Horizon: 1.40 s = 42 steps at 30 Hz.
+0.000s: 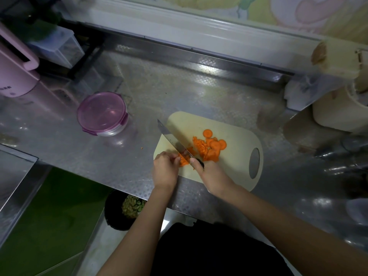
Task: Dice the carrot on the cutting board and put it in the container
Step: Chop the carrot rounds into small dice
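A cream cutting board (235, 128) lies on the steel counter. Orange carrot slices (214, 145) sit in a loose heap near its middle, with cut pieces (184, 159) at the near left. My left hand (165, 170) holds those pieces with curled fingers. My right hand (211, 174) grips the dark handle of a cleaver (169, 136), whose blade slants up and left over the pieces. A round clear container (102, 114) with a purple clip lid on it stands left of the board.
A pink appliance (16, 74) stands at the far left, a clear box (57, 46) behind it. Cream pots (338, 108) crowd the right end. Below the counter edge a black bin (121, 210) holds vegetable scraps. One carrot crumb (142, 148) lies on the counter.
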Motion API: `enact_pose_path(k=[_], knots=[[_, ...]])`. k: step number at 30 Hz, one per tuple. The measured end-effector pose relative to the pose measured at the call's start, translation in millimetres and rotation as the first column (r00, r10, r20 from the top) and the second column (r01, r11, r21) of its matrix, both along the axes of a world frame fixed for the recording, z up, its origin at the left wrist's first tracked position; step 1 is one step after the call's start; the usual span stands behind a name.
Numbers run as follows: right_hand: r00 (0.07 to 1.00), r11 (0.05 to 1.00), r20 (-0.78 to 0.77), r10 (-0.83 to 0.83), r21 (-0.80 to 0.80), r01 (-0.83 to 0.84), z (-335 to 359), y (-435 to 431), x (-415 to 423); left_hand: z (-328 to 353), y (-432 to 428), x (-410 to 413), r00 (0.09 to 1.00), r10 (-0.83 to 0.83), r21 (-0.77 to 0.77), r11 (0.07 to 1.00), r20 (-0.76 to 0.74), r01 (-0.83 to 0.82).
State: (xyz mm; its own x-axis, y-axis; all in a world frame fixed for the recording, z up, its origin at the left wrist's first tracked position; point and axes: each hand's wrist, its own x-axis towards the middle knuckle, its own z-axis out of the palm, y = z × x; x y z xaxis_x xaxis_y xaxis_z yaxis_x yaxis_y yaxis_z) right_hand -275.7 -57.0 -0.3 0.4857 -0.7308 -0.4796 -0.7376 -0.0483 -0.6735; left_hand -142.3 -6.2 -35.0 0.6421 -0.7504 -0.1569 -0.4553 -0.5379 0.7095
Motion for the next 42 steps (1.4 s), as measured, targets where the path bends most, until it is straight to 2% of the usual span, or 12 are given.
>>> enact_pose_path(k=[4,7,13,21,26,30,34,42], knots=[[0.992,0.997,-0.098,0.077,-0.008,-0.078,4.4,2.6,1.4,1.2,0.0,0.2,1.000,-0.017,0.028,0.999,0.018,0.016],[0.989,0.998,-0.137,0.053,-0.036,-0.059,5.7,4.8,3.6,4.1,0.7,-1.3,0.999,-0.005,0.053,0.999,0.049,0.002],[0.990,0.996,-0.106,0.093,0.028,-0.090,1.3,7.3,7.6,8.1,2.9,-1.4,0.998,-0.005,0.055,0.998,0.060,0.002],[0.991,0.997,-0.126,0.043,-0.053,-0.050,-4.6,-2.8,22.0,5.8,4.3,-1.4,0.999,-0.003,0.051,0.999,0.044,0.001],[0.999,1.000,-0.034,-0.005,0.006,0.006,-15.4,-18.9,21.9,3.3,6.3,-1.4,1.000,0.002,0.011,1.000,0.023,-0.002],[0.999,0.999,0.030,-0.042,0.018,0.041,-15.6,-23.1,13.3,3.1,4.5,1.2,0.988,0.071,-0.017,0.997,-0.138,-0.074],[0.993,0.998,0.099,-0.070,0.001,0.071,-9.8,-24.9,7.5,7.3,0.2,-0.2,0.972,0.092,-0.016,0.995,-0.216,-0.097],[0.994,0.999,0.111,-0.016,-0.037,0.020,-4.5,-17.1,3.7,5.0,0.4,-1.0,0.977,0.027,-0.093,0.995,-0.211,-0.047]])
